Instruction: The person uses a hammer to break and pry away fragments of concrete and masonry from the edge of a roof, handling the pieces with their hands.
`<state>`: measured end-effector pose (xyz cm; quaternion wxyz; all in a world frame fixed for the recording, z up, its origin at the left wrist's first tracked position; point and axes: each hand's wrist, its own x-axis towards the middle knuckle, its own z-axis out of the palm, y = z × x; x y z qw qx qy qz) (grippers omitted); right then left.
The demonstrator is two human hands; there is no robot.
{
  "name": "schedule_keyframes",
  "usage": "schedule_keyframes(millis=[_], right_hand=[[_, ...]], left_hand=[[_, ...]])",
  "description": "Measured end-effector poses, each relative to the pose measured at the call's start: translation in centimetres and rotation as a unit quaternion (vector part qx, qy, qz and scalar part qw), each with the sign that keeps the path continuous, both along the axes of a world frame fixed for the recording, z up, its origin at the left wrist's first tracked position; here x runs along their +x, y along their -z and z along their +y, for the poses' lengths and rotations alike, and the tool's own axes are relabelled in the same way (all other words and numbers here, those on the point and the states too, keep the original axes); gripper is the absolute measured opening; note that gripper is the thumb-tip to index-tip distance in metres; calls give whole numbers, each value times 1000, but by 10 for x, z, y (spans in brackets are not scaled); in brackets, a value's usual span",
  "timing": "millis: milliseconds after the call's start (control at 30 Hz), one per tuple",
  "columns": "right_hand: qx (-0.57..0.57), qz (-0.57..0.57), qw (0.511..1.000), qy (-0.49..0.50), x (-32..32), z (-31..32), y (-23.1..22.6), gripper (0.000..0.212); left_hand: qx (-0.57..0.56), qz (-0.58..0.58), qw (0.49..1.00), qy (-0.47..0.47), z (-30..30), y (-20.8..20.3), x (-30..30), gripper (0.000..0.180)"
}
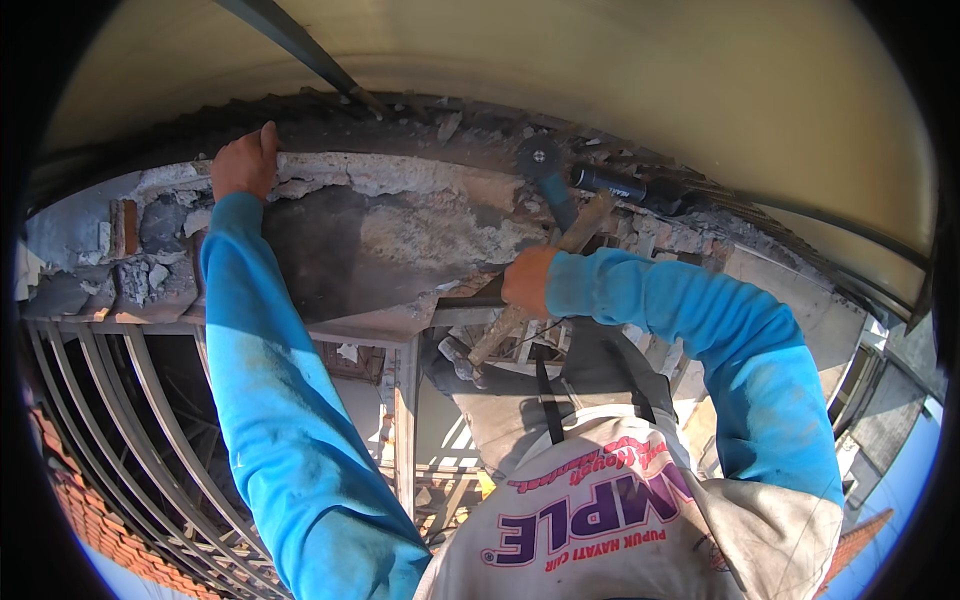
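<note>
My left hand point(245, 165) grips the upper edge of a broken concrete wall point(400, 172) at the left, its thumb up and most fingers hidden over the far side. Closer to the middle, my right hand point(528, 281) is closed round the wooden handle of a hammer point(498, 336). The handle slants from upper right to lower left, and a greyish block-like head shows at its lower end. Beyond that hand an angle grinder point(558, 198) with a round disc and teal body lies on the rubble-strewn ledge. Next to it lies a black cylindrical object point(610, 183).
Loose rubble point(150, 275) and chipped masonry line the wall. A metal post point(300, 45) slants down to the ledge before a large tan sheet point(600, 70). Below left are curved metal bars point(160, 400); a window-like frame point(405, 420) stands below the wall. Roof tiles point(90, 510) show far down.
</note>
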<state>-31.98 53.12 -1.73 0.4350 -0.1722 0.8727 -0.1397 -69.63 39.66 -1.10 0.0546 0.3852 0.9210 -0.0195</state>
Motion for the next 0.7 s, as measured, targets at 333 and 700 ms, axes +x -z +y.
schedule_keyframes(millis=[333, 700], right_hand=[[12, 31, 980, 196, -6, 15, -1, 18], [4, -50, 987, 150, -57, 56, 5, 20]], left_hand=[[-30, -24, 999, -31, 0, -3, 0, 50], [-30, -47, 974, 221, 54, 45, 116, 50]])
